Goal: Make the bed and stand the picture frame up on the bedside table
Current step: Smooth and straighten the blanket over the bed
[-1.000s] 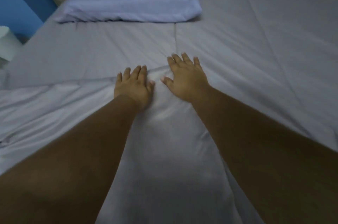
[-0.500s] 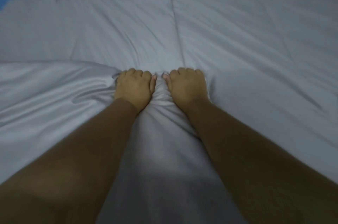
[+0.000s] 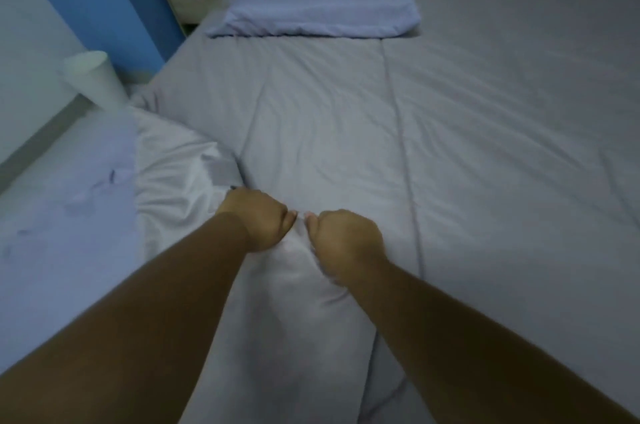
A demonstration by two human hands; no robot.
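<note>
left hand (image 3: pixel 258 221), right hand (image 3: pixel 344 243), each grip fisted on blanket (image 3: pixel 287 285) (side by side)

The single head-worn camera looked forward and down along the bed (image 3: pixel 485 146) from close above. The bedside table (image 3: pixel 187 2) sat far off at the frame's upper left.

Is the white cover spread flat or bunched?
Bunched: both fists, left hand and right hand, gather the white cover into folds.
</note>
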